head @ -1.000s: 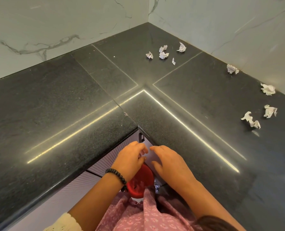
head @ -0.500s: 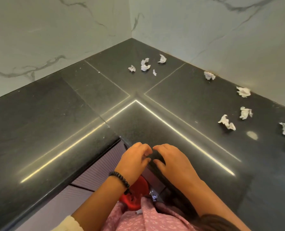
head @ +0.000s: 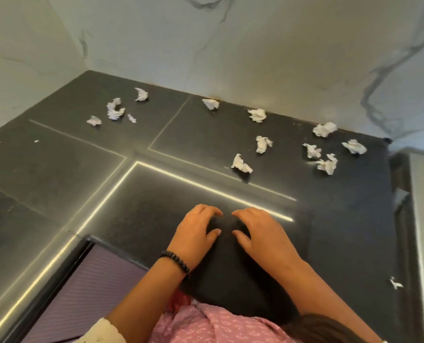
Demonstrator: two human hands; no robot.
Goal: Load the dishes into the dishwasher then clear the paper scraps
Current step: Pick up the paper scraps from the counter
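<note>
Counter (head: 57, 174): dark stone, L-shaped, running far into the corner under marble walls.
Cabinet (head: 82, 288): purple ribbed front, near left, below the counter edge.
Left hand (head: 193, 233): over the near counter, fingers loosely curled, holding nothing.
Right hand (head: 263, 233): just beside the left, fingers loosely curled, holding nothing.
Scraps (head: 260, 144): crumpled white paper, well apart from the hands; a cluster far left, more scattered far right.
Bracelet (head: 176, 261): black beads, left wrist.
</note>
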